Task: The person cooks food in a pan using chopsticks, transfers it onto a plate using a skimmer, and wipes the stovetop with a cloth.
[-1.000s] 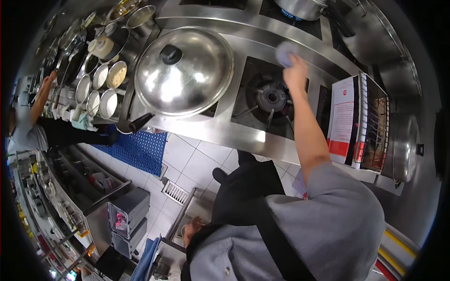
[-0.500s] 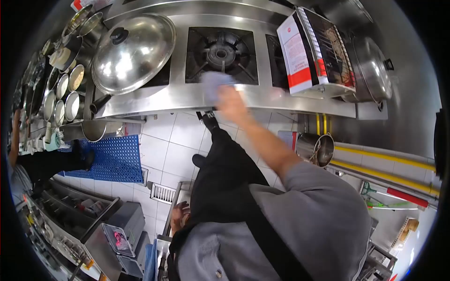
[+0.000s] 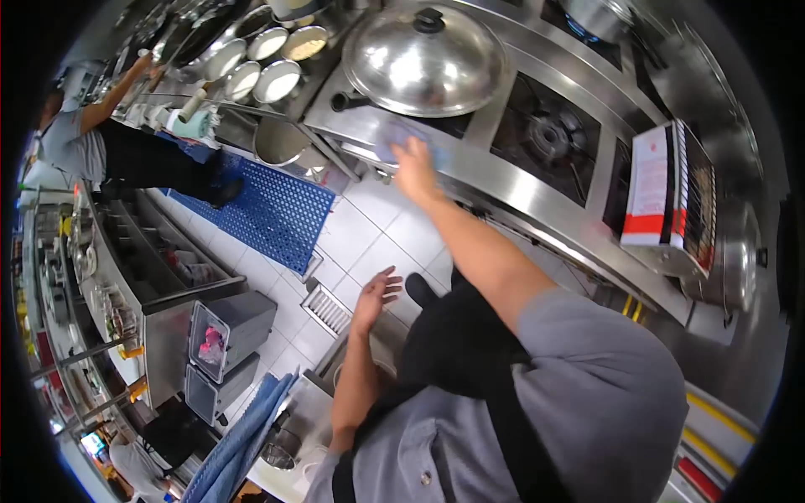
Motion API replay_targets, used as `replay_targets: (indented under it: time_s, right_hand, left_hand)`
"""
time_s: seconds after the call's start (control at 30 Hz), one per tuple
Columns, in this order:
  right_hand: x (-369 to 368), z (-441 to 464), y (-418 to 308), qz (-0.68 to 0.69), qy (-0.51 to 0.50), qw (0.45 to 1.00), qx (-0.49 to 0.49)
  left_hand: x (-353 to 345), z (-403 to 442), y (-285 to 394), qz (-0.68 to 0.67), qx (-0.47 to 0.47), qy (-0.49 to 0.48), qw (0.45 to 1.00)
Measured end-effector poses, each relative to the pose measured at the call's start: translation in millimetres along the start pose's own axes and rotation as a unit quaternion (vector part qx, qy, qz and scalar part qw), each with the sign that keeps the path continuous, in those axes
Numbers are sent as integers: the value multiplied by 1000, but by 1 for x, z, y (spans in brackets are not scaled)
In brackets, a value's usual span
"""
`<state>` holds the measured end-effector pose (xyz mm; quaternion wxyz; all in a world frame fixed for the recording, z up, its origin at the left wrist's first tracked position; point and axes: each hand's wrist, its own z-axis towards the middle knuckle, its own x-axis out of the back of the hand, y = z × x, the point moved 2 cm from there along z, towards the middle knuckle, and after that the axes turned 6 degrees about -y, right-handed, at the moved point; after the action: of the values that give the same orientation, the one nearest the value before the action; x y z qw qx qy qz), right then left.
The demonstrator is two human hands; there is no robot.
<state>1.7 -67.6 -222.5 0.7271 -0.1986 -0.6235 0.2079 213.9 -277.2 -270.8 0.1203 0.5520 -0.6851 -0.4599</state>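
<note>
My right hand presses a bluish-purple cloth, blurred by motion, on the steel front ledge of the stove, just below the domed lid. That large shiny lid has a black knob and covers a pan whose dark handle points left. To the right of the lid is a bare black gas burner. My left hand hangs over the tiled floor with its fingers apart, holding nothing.
A toaster-like appliance stands at the stove's right end. Small metal bowls line the upper left. A co-worker stands by the blue mat. Grey bins, a floor grate and a blue cloth lie lower left.
My right hand has wiped the cloth from behind the burner down to the front ledge and leftward below the lid. My left hand has come forward from my side. The view has turned.
</note>
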Motion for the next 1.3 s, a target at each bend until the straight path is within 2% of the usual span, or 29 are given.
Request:
replay_targets:
  time_s: [0.07, 0.13, 0.2, 0.27, 0.37, 0.43, 0.47, 0.5, 0.53, 0.57, 0.6, 0.67, 0.7, 0.73, 0.77, 0.8, 0.83, 0.87, 0.9, 0.97, 1.0, 1.07, 1.13, 1.17, 1.2, 1.27, 1.3]
  right_hand:
    - [-42, 60, -44, 6, 10, 999, 53]
    - [-76, 117, -77, 25, -44, 998, 32]
    - [-113, 155, -83, 15, 108, 992, 59]
    - [-98, 164, -90, 85, -40, 996, 6]
    - [-80, 154, -94, 0, -143, 989, 42]
    - [-55, 111, -96, -57, -62, 987, 139]
    - [-38, 71, -93, -102, 86, 963, 234]
    - [-39, 35, -82, -24, 113, 956, 269]
    - [-30, -4, -67, -13, 87, 949, 303]
    - [-4, -50, -48, 66, 24, 957, 281]
    - [3, -99, -17, 101, -30, 973, 204]
    - [27, -199, 60, 57, -149, 987, 26]
    - [47, -255, 109, 48, -193, 978, -63]
    - [87, -308, 141, 46, -172, 964, -196]
    - [148, -337, 151, -32, -238, 931, -276]
    - [172, -391, 195, 23, -171, 881, -440]
    - [209, -439, 218, -57, -42, 899, -433]
    - [265, -463, 213, -102, 25, 884, -456]
    - [301, -487, 223, -137, 74, 828, -539]
    - [385, -491, 185, -18, 245, 747, -617]
    - [385, -521, 214, -130, 345, 751, -548]
    - [414, -516, 200, 4, 431, 695, -575]
    - [407, -512, 212, 152, 498, 683, -512]
    - [401, -503, 217, 182, 511, 693, -476]
    - [398, -491, 217, 260, 503, 687, -455]
    - [400, -464, 201, 299, 481, 704, -429]
    - [404, -453, 199, 326, 465, 714, -410]
  left_hand:
    - [-9, 8, 15, 11, -8, 23, 1000]
    - [-15, 7, 28, 31, -8, 28, 999]
    - [-19, -3, 37, 98, 27, 44, 994]
    - [-18, -15, 31, 156, 72, 38, 984]
    - [-13, -32, -15, 142, 73, 7, 987]
    - [-16, -30, -32, 65, 79, 5, 995]
    - [-23, -26, -35, 73, 85, -21, 993]
    - [-28, -22, -35, 103, 110, -58, 987]
    - [-33, -11, -34, 134, 131, -98, 977]
    - [-39, -2, -35, 166, 139, -151, 964]
    - [-43, 8, -27, 178, 142, -174, 958]
    - [-67, 37, -6, 288, 145, -389, 863]
    - [-98, 44, 21, 244, 214, -379, 867]
    - [-115, 64, 38, 282, 160, -449, 833]
    - [-134, 82, 56, 240, 160, -471, 834]
    - [-170, 94, 97, 304, 121, -497, 803]
    - [-196, 110, 124, 297, 67, -516, 801]
    - [-225, 127, 154, 374, -71, -500, 778]
    - [-259, 136, 185, 410, -100, -458, 782]
    - [-331, 150, 247, 386, -150, -397, 819]
    - [-369, 155, 274, 332, -177, -416, 828]
    - [-439, 175, 312, 330, -263, -333, 843]
    - [-512, 216, 343, 382, -330, -352, 788]
    - [-550, 231, 353, 433, -348, -346, 756]
    - [-587, 246, 361, 486, -361, -342, 719]
    - [-654, 293, 370, 597, -397, -304, 627]
    - [-682, 303, 369, 628, -403, -286, 602]
